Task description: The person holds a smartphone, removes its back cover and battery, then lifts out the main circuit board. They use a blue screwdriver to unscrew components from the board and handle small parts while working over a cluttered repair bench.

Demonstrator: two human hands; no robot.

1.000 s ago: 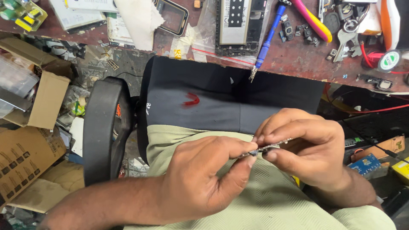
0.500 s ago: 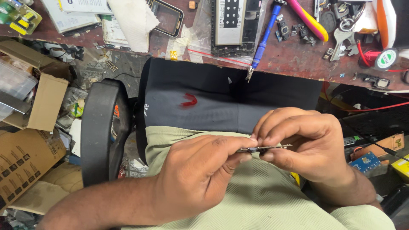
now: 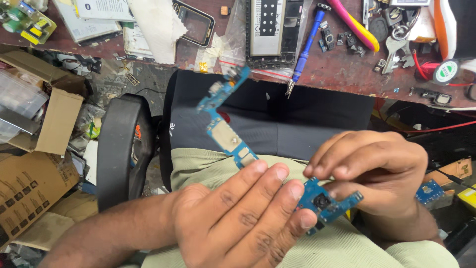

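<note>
Head view. The left hand (image 3: 238, 218) and the right hand (image 3: 377, 168) together hold a blue circuit board (image 3: 325, 201) above the person's lap. The board is small, irregular in outline, with a dark square component near its middle and pale contacts along its edges; its right end sticks out free below the right hand. From the left hand rises a long narrow blue board strip (image 3: 223, 116), tilted up and to the left, carrying a tan rectangular patch and small metallic parts; its upper end is blurred. Whether strip and board are one piece cannot be told, as the fingers cover the junction. The left hand grasps with fingers extended flat over the parts; the right hand pinches the board from above with curled fingertips. Behind lies a reddish workbench (image 3: 347, 74) bearing a blue screwdriver (image 3: 305, 47), a phone frame (image 3: 270, 30) and pink-handled pliers (image 3: 354, 25). A cardboard box (image 3: 54, 114) stands at the left.
</note>
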